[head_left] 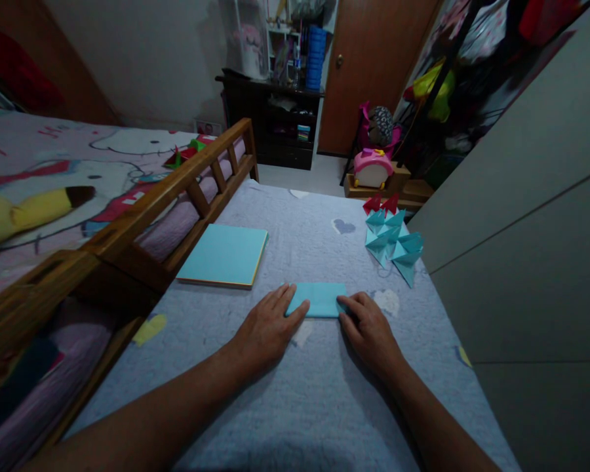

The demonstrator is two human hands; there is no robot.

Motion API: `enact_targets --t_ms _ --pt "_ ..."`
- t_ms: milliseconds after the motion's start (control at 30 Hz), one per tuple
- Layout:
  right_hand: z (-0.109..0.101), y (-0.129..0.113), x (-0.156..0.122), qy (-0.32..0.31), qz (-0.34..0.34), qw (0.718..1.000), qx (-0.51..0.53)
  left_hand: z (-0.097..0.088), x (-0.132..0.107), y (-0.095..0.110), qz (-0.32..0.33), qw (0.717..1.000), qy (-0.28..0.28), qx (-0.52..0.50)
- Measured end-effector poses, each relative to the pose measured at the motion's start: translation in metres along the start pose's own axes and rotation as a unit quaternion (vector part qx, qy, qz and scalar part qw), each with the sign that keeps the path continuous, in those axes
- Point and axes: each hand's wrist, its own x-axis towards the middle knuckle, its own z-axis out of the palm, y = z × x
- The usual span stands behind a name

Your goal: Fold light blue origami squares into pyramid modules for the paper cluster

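A light-blue sheet of origami paper (319, 300), folded into a narrow rectangle, lies flat on the bed cover. My left hand (270, 324) rests on its left end, palm down, fingers stretched and thumb apart along the near edge. At the right end, my right hand (371, 331) has its fingers curled, with thumb and forefinger closed on the paper's edge. Up and to the left lies a square stack of origami paper (226, 254) with a light-blue sheet on top. Several folded light-blue paper pieces (393, 241) stand at the right, with red folded pieces (381, 204) behind them.
A wooden bed rail (177, 196) runs along the left, with another bed and a yellow plush toy (29, 210) beyond. A pale cabinet (531, 229) flanks the right side. Past the far edge stand a dark shelf (270, 124) and a pink toy (372, 168).
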Motion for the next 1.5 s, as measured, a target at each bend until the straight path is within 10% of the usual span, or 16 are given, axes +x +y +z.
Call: enact_targets --t_ms 1500 --pt "0.002 -0.019 -0.011 -0.024 -0.073 0.969 -0.235 -0.015 0.000 0.004 0.019 0.998 -0.051 -0.025"
